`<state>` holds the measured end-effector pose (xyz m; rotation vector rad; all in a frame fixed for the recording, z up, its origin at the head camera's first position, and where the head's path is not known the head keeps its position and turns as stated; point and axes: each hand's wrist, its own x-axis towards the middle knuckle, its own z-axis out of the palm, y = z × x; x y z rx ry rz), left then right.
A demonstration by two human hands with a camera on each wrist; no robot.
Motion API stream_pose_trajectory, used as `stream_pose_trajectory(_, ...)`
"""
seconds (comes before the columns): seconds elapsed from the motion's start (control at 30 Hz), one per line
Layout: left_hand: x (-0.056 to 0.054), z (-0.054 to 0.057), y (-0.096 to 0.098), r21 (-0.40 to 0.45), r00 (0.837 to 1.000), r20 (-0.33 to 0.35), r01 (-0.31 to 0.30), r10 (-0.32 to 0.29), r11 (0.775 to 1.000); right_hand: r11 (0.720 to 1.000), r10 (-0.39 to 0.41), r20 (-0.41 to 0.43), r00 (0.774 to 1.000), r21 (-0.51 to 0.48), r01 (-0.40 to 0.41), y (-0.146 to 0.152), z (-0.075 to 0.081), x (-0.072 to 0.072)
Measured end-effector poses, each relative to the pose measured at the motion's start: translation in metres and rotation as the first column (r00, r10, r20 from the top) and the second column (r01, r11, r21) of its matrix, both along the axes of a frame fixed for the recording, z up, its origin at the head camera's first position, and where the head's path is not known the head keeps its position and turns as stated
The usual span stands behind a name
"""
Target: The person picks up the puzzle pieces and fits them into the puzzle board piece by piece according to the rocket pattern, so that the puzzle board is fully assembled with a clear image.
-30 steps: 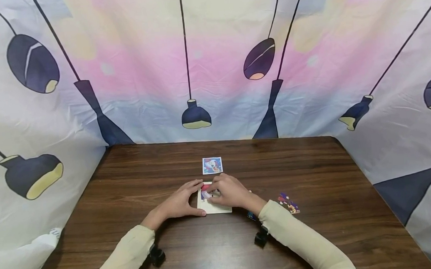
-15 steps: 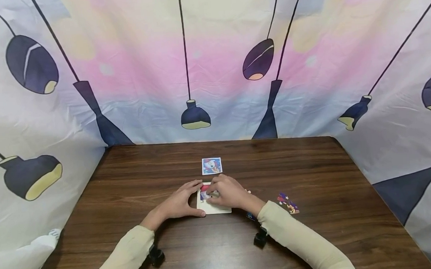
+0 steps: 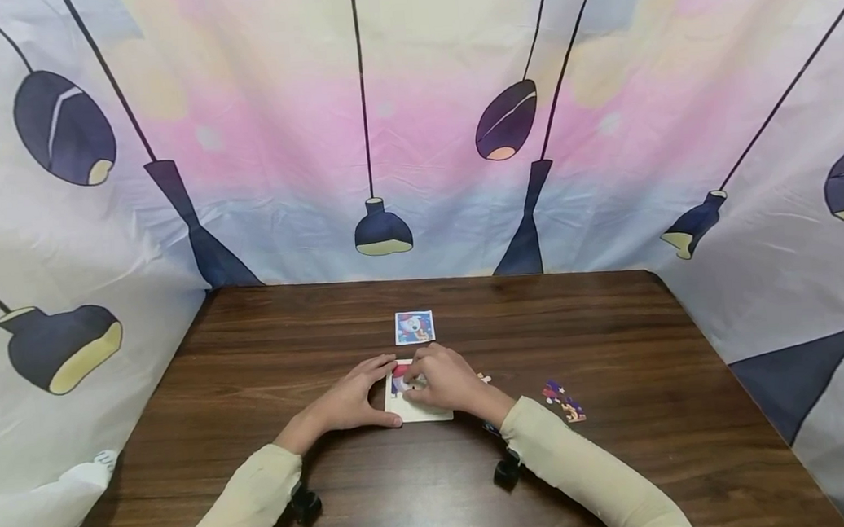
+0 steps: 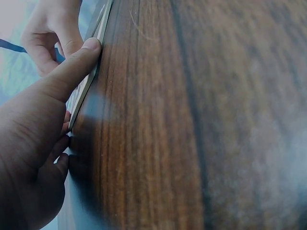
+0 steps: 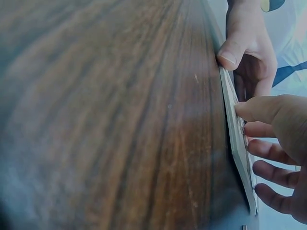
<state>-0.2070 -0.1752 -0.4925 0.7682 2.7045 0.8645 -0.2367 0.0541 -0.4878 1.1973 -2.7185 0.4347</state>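
A small pale jigsaw puzzle tray [image 3: 427, 411] lies on the table, its picture partly filled with red and purple pieces [image 3: 398, 377]. My left hand [image 3: 355, 397] holds the tray at its left side, thumb at the near corner and fingers at the far one. Over the middle of the tray, my right hand [image 3: 445, 378] has its bent fingers spread, fingertips down on the picture in the right wrist view. No piece shows between the right thumb [image 5: 249, 109] and fingers there; the palm hides part of the picture in the head view.
Just beyond the tray lies a square picture card [image 3: 415, 328] with a white cartoon figure. Several loose puzzle pieces [image 3: 564, 401] lie to the right on the wooden table [image 3: 308, 320]; others show partly behind my right wrist. A printed curtain [image 3: 274, 143] hangs behind.
Both hands stay in nearly the same places on the tray. My right forearm shifts slightly left, showing a little more of a loose piece behind the wrist.
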Motion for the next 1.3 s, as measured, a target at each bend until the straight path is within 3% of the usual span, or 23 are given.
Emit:
stream_pose_trajectory(0.37, 0.000, 0.000, 0.000, -0.021, 1.000, 0.007, -0.010, 0.011, 1.000, 0.992, -0.017, 0.087, 0.996, -0.122, 0.028, 0.025, 0.006, -0.001)
stream_pose_trajectory(0.6, 0.000, -0.001, -0.001, -0.021, 1.000, -0.004, -0.008, 0.008, 1.000, 0.976, -0.110, 0.128, 0.986, -0.176, 0.131, 0.062, 0.010, 0.004)
stream_pose_trajectory(0.93, -0.001, 0.000, -0.001, -0.023, 1.000, -0.025, 0.004, -0.005, 1.000, 0.965, -0.193, 0.084, 0.978, -0.162, 0.205, 0.105, 0.011, 0.008)
stream_pose_trajectory(1.3, -0.002, 0.000, 0.000, -0.023, 1.000, -0.024, 0.012, -0.013, 1.000, 0.953, -0.252, 0.067, 0.965, -0.158, 0.260, 0.116, 0.003, 0.012)
